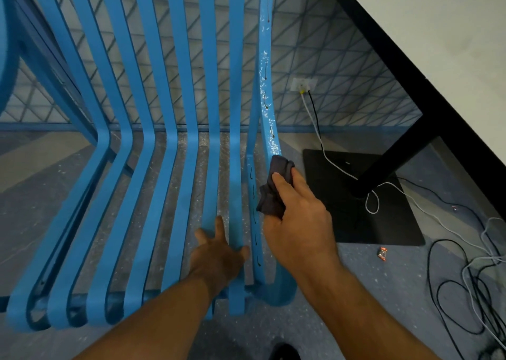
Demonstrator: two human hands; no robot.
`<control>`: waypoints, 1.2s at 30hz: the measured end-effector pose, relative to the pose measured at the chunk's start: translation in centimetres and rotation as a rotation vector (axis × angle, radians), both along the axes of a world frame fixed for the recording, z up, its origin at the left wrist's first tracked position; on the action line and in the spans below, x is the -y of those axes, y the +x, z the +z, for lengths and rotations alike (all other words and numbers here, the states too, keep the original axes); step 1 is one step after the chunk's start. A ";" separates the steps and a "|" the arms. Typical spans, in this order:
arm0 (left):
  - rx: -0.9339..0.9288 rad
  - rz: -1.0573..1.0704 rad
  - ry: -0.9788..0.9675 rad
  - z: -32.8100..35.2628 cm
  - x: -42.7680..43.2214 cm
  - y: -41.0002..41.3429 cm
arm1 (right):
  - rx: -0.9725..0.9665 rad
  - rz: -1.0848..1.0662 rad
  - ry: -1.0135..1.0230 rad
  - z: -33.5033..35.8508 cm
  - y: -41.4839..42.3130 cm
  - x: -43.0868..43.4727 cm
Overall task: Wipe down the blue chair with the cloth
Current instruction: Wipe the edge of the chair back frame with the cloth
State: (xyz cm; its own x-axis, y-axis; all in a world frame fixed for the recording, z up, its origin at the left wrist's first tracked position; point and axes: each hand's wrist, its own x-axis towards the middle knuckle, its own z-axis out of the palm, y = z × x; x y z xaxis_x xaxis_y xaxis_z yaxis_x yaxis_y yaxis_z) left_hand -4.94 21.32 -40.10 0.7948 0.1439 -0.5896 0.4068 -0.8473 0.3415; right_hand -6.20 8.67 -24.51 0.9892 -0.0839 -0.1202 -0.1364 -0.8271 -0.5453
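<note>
The right hand (297, 222) is gripping a bunched dark grey cloth (275, 185) against the blue slatted metal chair (180, 129)'s speckled outermost slat; the left hand (217, 253), fingers spread, is bracing the seat. Wiping upward probably comes next.

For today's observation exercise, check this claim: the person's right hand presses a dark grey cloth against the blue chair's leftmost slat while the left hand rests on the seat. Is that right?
Not quite. In the head view the right hand presses the dark grey cloth against the rightmost slat of the blue chair, not the leftmost. The left hand does rest on the seat.
</note>
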 end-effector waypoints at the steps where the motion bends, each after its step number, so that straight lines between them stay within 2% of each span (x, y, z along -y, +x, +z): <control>1: 0.000 0.004 -0.003 0.1 0.2 -0.4 | -0.014 -0.007 0.003 0.0 -0.1 0.1; 6: 0.002 -0.032 -0.010 0.1 0.4 -0.7 | 0.024 0.004 0.027 -0.2 -0.4 0.3; 12: 0.062 -0.531 0.210 -0.4 -1.0 1.4 | -0.015 0.087 -0.038 0.1 -0.9 0.7; 16: 0.055 -0.653 0.228 -0.5 -1.3 1.9 | -0.009 0.091 -0.041 1.0 2.6 0.3; 19: 0.053 -0.707 0.218 -0.3 -1.8 2.2 | -0.012 0.120 -0.085 1.3 3.4 -0.1; 25: -0.026 -0.717 0.200 -0.5 -1.9 2.8 | -0.156 0.171 -0.175 1.6 -1.1 1.8; 30: -0.087 -0.709 0.169 -0.2 -1.7 3.4 | -0.078 0.109 -0.126 1.5 2.5 0.0; 36: -0.090 -0.706 0.154 -0.7 -1.8 3.4 | -0.031 0.275 -0.323 1.3 2.7 -0.2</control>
